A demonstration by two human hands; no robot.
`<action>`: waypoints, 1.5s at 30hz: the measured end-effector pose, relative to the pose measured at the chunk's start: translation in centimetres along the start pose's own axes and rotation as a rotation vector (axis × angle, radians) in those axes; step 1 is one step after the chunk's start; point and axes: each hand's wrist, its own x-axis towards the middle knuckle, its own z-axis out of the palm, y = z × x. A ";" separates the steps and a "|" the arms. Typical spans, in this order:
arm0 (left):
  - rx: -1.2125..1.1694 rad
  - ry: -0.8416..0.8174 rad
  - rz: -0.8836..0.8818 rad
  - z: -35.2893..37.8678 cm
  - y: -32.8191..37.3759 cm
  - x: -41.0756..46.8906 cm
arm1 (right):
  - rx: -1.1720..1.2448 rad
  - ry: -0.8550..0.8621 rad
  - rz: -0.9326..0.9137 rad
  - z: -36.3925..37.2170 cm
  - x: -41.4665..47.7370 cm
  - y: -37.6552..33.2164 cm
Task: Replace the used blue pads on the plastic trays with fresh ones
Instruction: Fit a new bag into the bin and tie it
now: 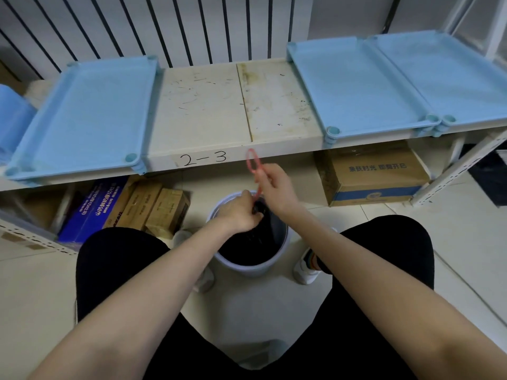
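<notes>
Three light blue plastic trays lie on a white shelf (208, 111) marked "2-3": one at the left (82, 116) and two side by side at the right (354, 86) (444, 75). Below the shelf a white bin (255, 266) holds a black bag (247, 250). My left hand (241, 215) grips the gathered top of the black bag over the bin. My right hand (277, 185) pinches a red drawstring loop (253, 160) and holds it up above the bag. A roll of blue pad material (12, 119) shows at the far left edge.
Cardboard boxes (375, 171) and a blue box (96, 207) stand under the shelf on the tiled floor. My knees in black flank the bin. A perforated metal shelf upright (452, 171) slants at the right. A ribbed radiator wall rises behind the shelf.
</notes>
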 end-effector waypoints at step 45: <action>-0.220 0.413 0.349 -1.4 -2.8 -2.0 | -0.007 -0.445 0.380 0.7 -1.6 2.4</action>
